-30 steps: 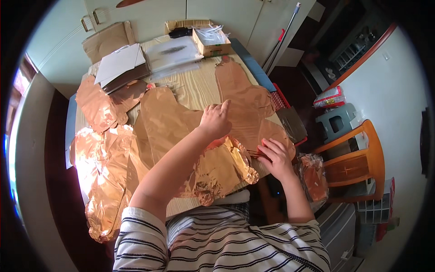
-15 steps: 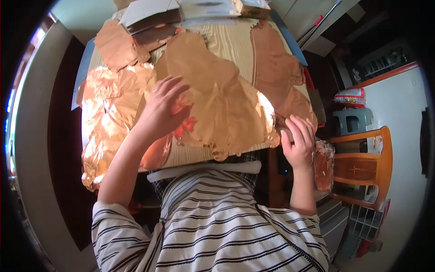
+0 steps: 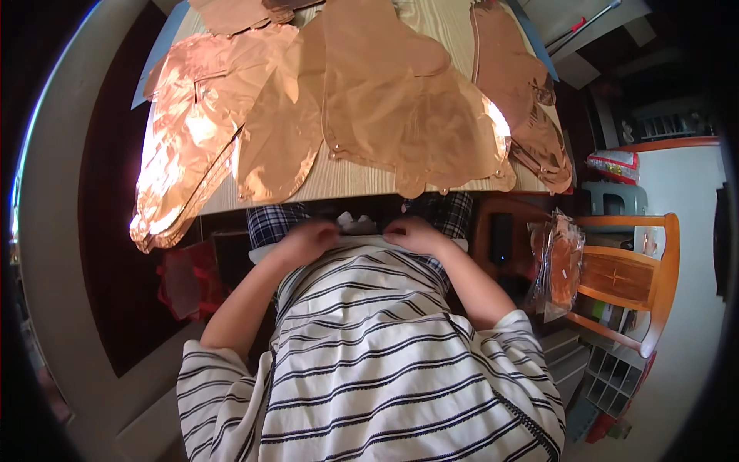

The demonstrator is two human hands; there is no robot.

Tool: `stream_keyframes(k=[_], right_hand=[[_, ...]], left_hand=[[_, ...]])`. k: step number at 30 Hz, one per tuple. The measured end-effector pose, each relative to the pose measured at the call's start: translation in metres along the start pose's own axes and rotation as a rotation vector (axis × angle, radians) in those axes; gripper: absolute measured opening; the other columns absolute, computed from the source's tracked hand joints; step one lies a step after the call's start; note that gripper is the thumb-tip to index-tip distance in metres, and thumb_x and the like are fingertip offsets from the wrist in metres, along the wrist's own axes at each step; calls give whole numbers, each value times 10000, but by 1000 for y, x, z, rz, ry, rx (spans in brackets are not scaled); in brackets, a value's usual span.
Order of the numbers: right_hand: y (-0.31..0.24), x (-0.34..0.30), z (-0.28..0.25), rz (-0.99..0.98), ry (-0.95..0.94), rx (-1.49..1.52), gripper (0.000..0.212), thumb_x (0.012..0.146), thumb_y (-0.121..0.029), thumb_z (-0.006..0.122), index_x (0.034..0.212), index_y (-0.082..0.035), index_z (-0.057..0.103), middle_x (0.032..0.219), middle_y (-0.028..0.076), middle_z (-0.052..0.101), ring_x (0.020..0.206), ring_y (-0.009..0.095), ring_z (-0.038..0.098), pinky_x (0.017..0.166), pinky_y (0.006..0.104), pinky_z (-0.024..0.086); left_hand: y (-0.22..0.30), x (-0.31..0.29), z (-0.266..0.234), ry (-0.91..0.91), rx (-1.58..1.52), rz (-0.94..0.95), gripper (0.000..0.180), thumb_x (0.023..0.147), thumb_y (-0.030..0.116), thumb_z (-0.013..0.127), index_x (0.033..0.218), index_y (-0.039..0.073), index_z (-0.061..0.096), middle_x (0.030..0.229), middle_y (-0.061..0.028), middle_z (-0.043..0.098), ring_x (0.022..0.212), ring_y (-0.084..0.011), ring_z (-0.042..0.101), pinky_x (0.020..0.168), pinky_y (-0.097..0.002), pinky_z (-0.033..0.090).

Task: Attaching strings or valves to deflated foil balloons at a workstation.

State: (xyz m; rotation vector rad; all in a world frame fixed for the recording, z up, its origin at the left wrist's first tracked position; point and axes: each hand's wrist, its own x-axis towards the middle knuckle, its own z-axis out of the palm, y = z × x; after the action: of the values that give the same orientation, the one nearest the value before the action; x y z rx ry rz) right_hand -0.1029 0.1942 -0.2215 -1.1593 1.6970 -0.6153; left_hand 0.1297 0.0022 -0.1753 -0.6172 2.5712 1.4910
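Both of my hands rest at the hem of my striped shirt (image 3: 369, 339), below the table edge. My left hand (image 3: 312, 237) and my right hand (image 3: 412, 232) have curled fingers close to a small crumpled white thing (image 3: 356, 223) between them; whether either grips it I cannot tell. Flat copper foil balloons (image 3: 400, 115) lie spread over the wooden table (image 3: 346, 181), a large one in the middle. More shiny foil balloons (image 3: 192, 146) hang over the table's left edge.
A wooden chair (image 3: 631, 277) stands to the right with a clear bag of copper balloons (image 3: 560, 266) against it. A red thing (image 3: 185, 277) sits on the floor at the left. Plaid trousers (image 3: 269, 223) show under the table edge.
Both hands have left the foil balloons on the table and dropped to my lap at the shirt hem. The view has tilted down toward my body.
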Motion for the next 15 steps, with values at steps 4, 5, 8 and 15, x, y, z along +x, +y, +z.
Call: stream_keyframes(k=[4, 5, 8, 15], right_hand=[[-7, 8, -11, -30, -141, -157, 298, 793, -312, 688, 946, -59, 721, 909, 133, 717, 847, 262, 681, 761, 357, 521], [-5, 8, -12, -18, -121, -113, 290, 790, -303, 687, 940, -57, 721, 904, 129, 718, 840, 256, 681, 756, 354, 521], [-10, 6, -17, 12, -98, 0, 273, 783, -283, 684, 927, -55, 722, 887, 120, 719, 816, 241, 680, 742, 346, 522], [-27, 5, -22, -33, -60, -78, 284, 786, -286, 684, 957, -62, 719, 877, 120, 716, 799, 244, 683, 729, 348, 526]], left_hand=[[-2, 27, 10, -181, 11, -104, 258, 855, 248, 677, 978, 23, 705, 981, -154, 698, 901, -292, 677, 808, -359, 518], [-8, 32, 13, -214, 43, -104, 271, 853, 257, 681, 977, 18, 706, 988, -150, 703, 903, -279, 679, 815, -354, 517], [-29, 33, 26, -164, -65, -103, 239, 845, 237, 685, 957, 28, 715, 923, -128, 715, 837, -224, 677, 765, -340, 517], [-10, 28, 21, 46, -395, -278, 190, 865, 182, 677, 927, 5, 712, 825, -71, 697, 766, -136, 619, 718, -294, 502]])
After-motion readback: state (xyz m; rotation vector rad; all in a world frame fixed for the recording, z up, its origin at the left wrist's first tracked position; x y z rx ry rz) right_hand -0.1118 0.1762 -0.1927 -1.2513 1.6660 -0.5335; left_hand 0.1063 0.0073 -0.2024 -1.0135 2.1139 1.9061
